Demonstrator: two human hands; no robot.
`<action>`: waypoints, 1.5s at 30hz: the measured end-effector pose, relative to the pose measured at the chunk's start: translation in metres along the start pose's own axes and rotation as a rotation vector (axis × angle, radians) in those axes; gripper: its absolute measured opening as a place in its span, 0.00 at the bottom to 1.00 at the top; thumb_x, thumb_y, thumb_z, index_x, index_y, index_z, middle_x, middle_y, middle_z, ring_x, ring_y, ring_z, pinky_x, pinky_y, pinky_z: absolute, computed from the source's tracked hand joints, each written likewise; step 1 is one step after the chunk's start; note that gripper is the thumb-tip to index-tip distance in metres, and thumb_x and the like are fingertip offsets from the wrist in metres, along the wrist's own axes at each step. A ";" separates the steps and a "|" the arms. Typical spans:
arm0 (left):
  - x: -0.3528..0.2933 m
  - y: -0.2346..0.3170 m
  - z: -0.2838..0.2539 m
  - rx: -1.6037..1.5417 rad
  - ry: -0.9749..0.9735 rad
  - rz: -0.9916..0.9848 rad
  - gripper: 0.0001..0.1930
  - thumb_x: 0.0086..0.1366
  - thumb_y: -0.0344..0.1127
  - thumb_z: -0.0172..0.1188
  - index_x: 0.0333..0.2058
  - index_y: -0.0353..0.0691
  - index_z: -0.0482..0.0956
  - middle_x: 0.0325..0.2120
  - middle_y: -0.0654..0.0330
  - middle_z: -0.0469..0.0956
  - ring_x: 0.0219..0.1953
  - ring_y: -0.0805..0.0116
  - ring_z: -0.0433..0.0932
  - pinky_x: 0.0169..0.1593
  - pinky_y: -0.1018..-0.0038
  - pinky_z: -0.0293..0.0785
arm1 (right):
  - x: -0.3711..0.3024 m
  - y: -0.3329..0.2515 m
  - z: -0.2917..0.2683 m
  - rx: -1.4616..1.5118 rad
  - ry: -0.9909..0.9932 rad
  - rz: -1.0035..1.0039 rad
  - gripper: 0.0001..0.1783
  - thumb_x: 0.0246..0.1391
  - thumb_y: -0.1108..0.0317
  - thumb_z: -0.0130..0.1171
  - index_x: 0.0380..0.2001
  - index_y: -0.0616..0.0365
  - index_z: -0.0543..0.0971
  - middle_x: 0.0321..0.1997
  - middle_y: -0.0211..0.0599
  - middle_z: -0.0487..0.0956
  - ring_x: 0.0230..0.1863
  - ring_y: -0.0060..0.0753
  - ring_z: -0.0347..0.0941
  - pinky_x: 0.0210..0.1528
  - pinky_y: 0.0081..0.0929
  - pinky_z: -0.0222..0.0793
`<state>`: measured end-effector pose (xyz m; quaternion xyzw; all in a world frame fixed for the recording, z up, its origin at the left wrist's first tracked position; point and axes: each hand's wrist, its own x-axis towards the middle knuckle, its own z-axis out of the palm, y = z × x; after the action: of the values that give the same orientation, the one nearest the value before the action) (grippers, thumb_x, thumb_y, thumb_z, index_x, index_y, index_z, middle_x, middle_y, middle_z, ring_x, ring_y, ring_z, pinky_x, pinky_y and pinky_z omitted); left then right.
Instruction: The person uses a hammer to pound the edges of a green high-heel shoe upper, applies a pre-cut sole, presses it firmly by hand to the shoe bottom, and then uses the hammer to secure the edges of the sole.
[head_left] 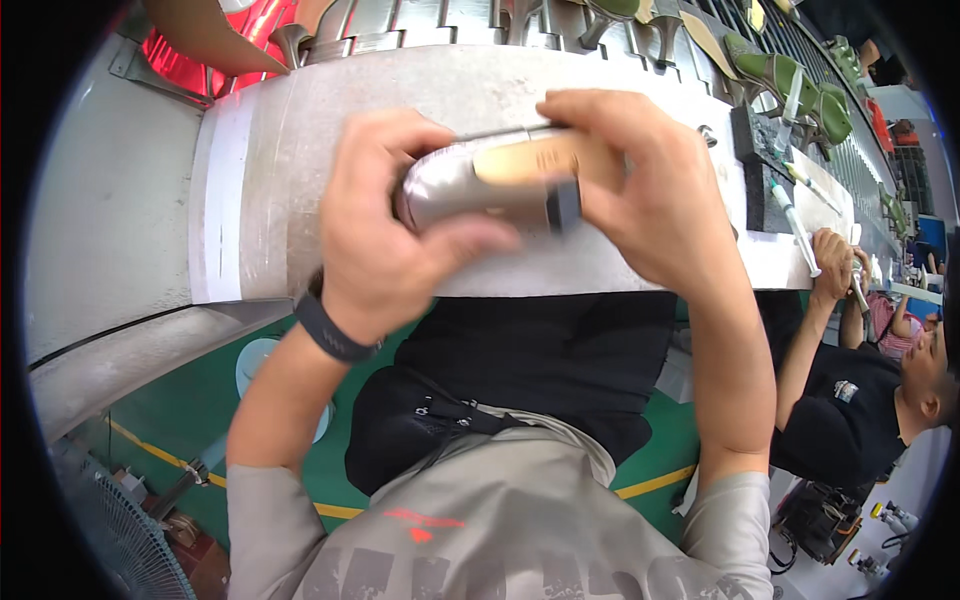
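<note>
Between my hands, above the pale worktable (pixel 270 170), is a metallic silver-mauve shoe (pixel 450 190) with a tan inner surface (pixel 510 160) and a dark end piece on the right. My left hand (pixel 375 230) wraps its rounded end, the thumb lying along the near side; a dark band circles that wrist. My right hand (pixel 650 180) grips the opposite end, fingers over the far edge. Motion smears the shoe and the left thumb, and the fingers cover part of the shoe.
Green heeled shoes (pixel 765 70) stand on the conveyor (pixel 450 20) along the back. At right, syringes (pixel 795 225) lie by a dark block (pixel 755 165); beyond them a co-worker (pixel 850 400) handles something. A red-lit area (pixel 190 60) is back left, a fan (pixel 125 540) lower left.
</note>
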<state>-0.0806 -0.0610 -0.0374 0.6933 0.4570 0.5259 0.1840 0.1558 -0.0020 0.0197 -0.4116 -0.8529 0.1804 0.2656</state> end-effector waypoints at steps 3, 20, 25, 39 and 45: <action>-0.007 0.015 0.002 0.101 -0.107 0.079 0.36 0.46 0.34 0.83 0.55 0.35 0.80 0.51 0.49 0.82 0.49 0.53 0.84 0.54 0.65 0.81 | -0.014 -0.005 0.000 -0.007 -0.032 -0.153 0.30 0.43 0.61 0.80 0.50 0.63 0.84 0.55 0.48 0.84 0.58 0.53 0.79 0.59 0.41 0.75; -0.014 0.008 0.004 0.115 -0.140 0.181 0.32 0.52 0.36 0.83 0.54 0.33 0.81 0.52 0.42 0.84 0.54 0.48 0.85 0.57 0.58 0.82 | -0.017 -0.016 0.015 -0.025 0.044 -0.163 0.27 0.39 0.59 0.81 0.43 0.62 0.86 0.42 0.40 0.87 0.44 0.42 0.80 0.49 0.36 0.74; -0.030 0.004 0.024 0.164 0.047 0.217 0.31 0.48 0.38 0.82 0.52 0.39 0.83 0.50 0.53 0.87 0.50 0.55 0.87 0.56 0.54 0.80 | 0.011 -0.036 -0.007 0.090 -0.231 0.226 0.22 0.35 0.67 0.81 0.36 0.65 0.88 0.36 0.47 0.86 0.33 0.41 0.83 0.41 0.33 0.78; -0.009 0.021 0.021 0.148 -0.303 0.098 0.46 0.43 0.27 0.72 0.67 0.38 0.73 0.67 0.46 0.74 0.68 0.46 0.73 0.66 0.44 0.69 | -0.017 0.028 0.007 -0.022 0.064 -0.258 0.30 0.46 0.58 0.77 0.53 0.56 0.86 0.65 0.43 0.80 0.69 0.53 0.71 0.67 0.45 0.70; -0.007 0.024 0.022 0.181 -0.335 0.091 0.44 0.44 0.24 0.68 0.67 0.34 0.73 0.66 0.42 0.74 0.69 0.42 0.72 0.71 0.48 0.65 | -0.019 0.029 0.009 -0.020 0.075 -0.263 0.29 0.47 0.56 0.76 0.51 0.57 0.86 0.64 0.42 0.81 0.69 0.55 0.70 0.67 0.47 0.69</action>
<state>-0.0506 -0.0746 -0.0319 0.8048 0.4337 0.3677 0.1703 0.1779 -0.0001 -0.0084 -0.3054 -0.8906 0.1201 0.3148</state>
